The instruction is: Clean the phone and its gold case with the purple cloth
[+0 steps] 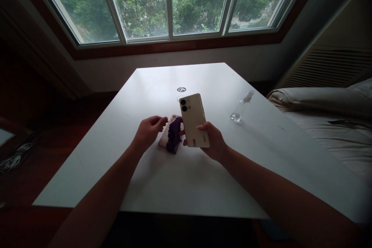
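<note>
In my right hand (213,139) is a pale gold phone (194,122), held up over the white table with its camera side showing. Its fingers wrap behind the phone and the thumb presses on its face. My left hand (149,130) is closed, thumb against the fingers, beside a second phone or case (164,137) lying on the table; whatever it pinches, if anything, is too small to make out. A crumpled purple cloth (174,135) lies on top of that second item, just left of the raised phone.
A clear spray bottle (240,109) is on the white table (197,190), right of the hands. A small round mark (181,90) shows near the table's far side. Beyond are a window (200,4) and, at the right, a bed (319,116).
</note>
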`<state>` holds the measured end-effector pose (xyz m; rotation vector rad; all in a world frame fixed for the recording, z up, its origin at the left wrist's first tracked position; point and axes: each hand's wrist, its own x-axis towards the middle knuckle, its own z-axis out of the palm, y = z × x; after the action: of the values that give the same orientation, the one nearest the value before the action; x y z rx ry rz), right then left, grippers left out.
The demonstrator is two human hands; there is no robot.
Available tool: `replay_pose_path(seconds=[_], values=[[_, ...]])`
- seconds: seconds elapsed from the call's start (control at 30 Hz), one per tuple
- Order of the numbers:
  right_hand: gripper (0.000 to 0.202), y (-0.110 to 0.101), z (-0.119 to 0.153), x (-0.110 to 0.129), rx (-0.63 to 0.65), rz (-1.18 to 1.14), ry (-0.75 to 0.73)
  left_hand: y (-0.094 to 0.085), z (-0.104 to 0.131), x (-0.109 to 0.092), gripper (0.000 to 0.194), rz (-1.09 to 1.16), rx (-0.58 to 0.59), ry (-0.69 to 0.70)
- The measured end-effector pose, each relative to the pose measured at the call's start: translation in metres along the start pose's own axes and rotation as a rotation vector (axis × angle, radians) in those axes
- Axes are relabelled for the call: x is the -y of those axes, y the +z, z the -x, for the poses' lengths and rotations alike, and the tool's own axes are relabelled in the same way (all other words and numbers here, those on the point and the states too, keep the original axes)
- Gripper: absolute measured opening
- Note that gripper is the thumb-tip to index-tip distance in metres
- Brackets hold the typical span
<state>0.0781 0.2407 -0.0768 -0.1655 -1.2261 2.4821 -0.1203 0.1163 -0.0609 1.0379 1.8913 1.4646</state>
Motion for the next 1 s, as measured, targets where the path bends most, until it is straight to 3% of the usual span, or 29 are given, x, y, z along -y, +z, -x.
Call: replay_pose_path(seconds=[0.23,0.5,0.8,1.0], values=[[0.058,-0.002,-0.001,0.0,-0.049,0.004,-0.018,-0.01,-0.01,0.012,0.039,-0.12,-0.096,0.051],[0.057,0.0,0.0,0.002,-0.064,0.032,0.019,-0.004,-0.003,0.001,0.034,-0.173,0.017,0.024],[0.054,0.0,-0.001,0.001,-0.068,0.012,0.006,-0.006,-0.007,0.005,0.037,0.158,0.044,-0.044],[0.055,-0.002,0.0,0.0,-0.069,0.028,0.006,-0.007,-0.005,0.001,0.04,0.241,0.068,-0.094]])
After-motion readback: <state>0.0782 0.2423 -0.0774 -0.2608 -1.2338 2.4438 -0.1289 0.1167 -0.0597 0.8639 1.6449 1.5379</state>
